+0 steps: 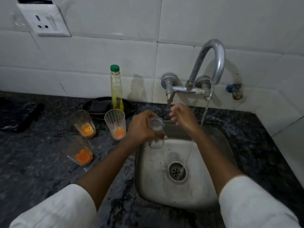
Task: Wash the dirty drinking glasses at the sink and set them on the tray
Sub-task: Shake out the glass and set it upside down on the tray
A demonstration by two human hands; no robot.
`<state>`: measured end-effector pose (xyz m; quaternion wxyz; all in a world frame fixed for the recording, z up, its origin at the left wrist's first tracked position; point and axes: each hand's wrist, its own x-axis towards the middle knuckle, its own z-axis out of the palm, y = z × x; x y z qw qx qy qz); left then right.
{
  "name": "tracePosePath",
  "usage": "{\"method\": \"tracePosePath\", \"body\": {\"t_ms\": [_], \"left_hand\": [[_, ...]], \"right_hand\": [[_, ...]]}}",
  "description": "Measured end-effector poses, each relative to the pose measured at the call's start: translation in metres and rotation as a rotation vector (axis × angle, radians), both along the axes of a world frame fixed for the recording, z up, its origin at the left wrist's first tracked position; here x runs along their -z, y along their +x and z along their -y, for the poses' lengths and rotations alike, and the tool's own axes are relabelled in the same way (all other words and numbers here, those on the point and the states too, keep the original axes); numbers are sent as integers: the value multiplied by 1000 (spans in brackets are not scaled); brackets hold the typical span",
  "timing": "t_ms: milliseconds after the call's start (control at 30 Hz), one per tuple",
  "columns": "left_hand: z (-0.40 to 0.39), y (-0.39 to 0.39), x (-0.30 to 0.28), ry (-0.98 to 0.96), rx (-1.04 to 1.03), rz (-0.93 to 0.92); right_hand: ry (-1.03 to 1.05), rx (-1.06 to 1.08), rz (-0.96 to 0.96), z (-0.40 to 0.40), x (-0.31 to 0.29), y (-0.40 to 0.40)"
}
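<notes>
My left hand (139, 127) grips a clear drinking glass (156, 134) over the back left corner of the steel sink (151, 178). My right hand (182, 116) reaches up to the tap's left lever (171, 97), with its fingertips at the handle; whether they pinch it I cannot tell. A thin stream of water (204, 114) falls from the curved spout (212, 60) toward the drain (177, 171). Three dirty glasses with orange residue stand on the dark counter to the left: one at the back (83, 123), a ribbed one (116, 123) and a tilted one in front (79, 151).
A bottle of yellow liquid with a green cap (116, 88) stands behind the glasses, beside a dark dish holding a scrub pad (100, 106). A second small valve (235, 91) juts from the tiled wall at right. A wall socket (44, 20) sits at upper left.
</notes>
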<state>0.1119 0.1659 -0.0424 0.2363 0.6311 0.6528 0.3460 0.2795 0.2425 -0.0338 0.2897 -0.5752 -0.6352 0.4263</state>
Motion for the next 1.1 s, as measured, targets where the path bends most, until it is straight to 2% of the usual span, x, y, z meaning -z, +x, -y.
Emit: {"method": "tracePosePath", "body": {"t_ms": [100, 167, 267, 333, 400, 500, 633, 800, 933, 1100], "left_hand": [[-3, 1, -6, 14, 37, 27], [-3, 5, -11, 22, 102, 6], [1, 20, -19, 17, 207, -48], [6, 30, -25, 6, 264, -48], [12, 34, -34, -62, 317, 42], [29, 25, -48, -267, 336, 341], [63, -11, -48, -279, 207, 401], [110, -71, -63, -214, 74, 453], [150, -148, -94, -120, -80, 416], [202, -272, -110, -55, -361, 375]], "right_hand": [[-29, -191, -38, 40, 20, 23], [-62, -228, -101, 61, 31, 25], [18, -97, -206, 84, 37, 18], [111, 16, -155, 94, 34, 16], [170, 77, -36, 102, 27, 21], [159, 109, 26, 113, 17, 32], [165, 75, 26, 122, 2, 39], [222, -82, -25, 126, -42, 8], [244, -290, -45, 124, -78, -60], [292, -510, -47, 122, -109, -200]]}}
